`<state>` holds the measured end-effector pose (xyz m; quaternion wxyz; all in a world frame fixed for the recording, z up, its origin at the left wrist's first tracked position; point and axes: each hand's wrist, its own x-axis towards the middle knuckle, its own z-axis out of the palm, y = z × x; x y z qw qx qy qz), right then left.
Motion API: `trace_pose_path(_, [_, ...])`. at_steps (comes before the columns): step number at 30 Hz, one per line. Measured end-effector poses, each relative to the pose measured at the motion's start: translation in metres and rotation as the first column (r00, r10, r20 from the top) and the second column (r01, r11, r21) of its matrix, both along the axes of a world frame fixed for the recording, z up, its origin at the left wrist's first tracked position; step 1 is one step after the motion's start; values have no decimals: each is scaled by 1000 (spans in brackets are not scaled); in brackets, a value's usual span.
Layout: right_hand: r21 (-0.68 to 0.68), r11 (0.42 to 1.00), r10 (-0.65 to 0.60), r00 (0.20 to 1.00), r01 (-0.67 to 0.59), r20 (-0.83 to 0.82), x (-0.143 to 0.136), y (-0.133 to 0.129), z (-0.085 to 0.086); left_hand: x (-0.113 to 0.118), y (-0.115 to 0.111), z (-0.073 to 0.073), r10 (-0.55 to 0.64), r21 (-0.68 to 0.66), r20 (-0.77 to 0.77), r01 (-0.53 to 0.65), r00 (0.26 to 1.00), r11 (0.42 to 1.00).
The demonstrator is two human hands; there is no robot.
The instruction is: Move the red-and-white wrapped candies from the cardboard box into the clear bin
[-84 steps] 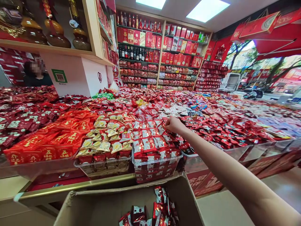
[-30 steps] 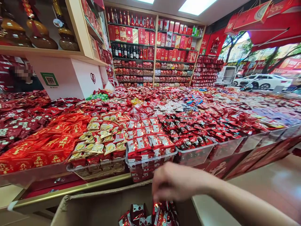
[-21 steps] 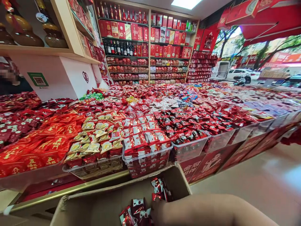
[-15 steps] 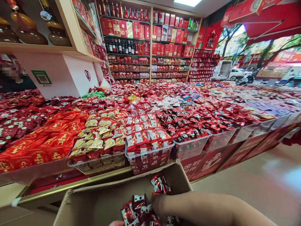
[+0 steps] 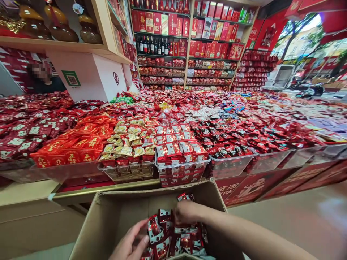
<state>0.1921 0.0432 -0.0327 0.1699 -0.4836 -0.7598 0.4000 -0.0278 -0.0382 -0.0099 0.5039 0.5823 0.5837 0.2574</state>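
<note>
Small red-and-white wrapped candies [image 5: 162,247] lie in a heap at the bottom of an open cardboard box [image 5: 127,206]. My left hand [image 5: 131,240] reaches in from the near left, thumb and forefinger apart, at the left edge of the heap and against its outer packets. Over the far part of the heap, my right hand [image 5: 188,212] is closed with its knuckles up and fingers curled down. Whatever those fingers hold is hidden and slightly blurred. Another candy packet [image 5: 185,196] shows just behind the right hand.
Beyond the box, a clear plastic bin [image 5: 181,166] holds matching packets in rows. Beside it stand bins of gold-wrapped candies [image 5: 130,144] and dark red ones [image 5: 230,150]. A white pillar [image 5: 104,77] rises at left, with a person [image 5: 48,81] behind the counter.
My left hand has come further into the box, from a fingertip at the bottom edge. My right hand remains over the heap, now more visible. The view has shifted left and down.
</note>
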Motion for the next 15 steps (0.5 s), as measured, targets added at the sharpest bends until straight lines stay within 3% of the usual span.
trace_pose_path(2, [-16, 999, 27, 1000, -28, -15, 4, -3, 25, 12, 1, 10, 79, -5, 41, -79, 996, 997])
trace_pose_path(4, [-47, 999, 1, 995, -6, -105, 4, -8, 46, 29, 3, 20, 83, -24, 195, -80, 977, 997])
trace_pose_path(7, [-130, 990, -102, 935, 60, -341, -2, -19, 65, 58, 7, 35, 66, -53, 509, -45, 859, 998])
trace_pose_path(10, [-107, 976, -219, 858, 191, -464, -8, -28, 71, 79, 10, 47, 110, -87, 578, -72, 809, 994])
trace_pose_path(15, [151, 912, -287, 856, 382, -430, -12, -33, 71, 83, 15, 53, 82, -78, 596, -45, 799, 996])
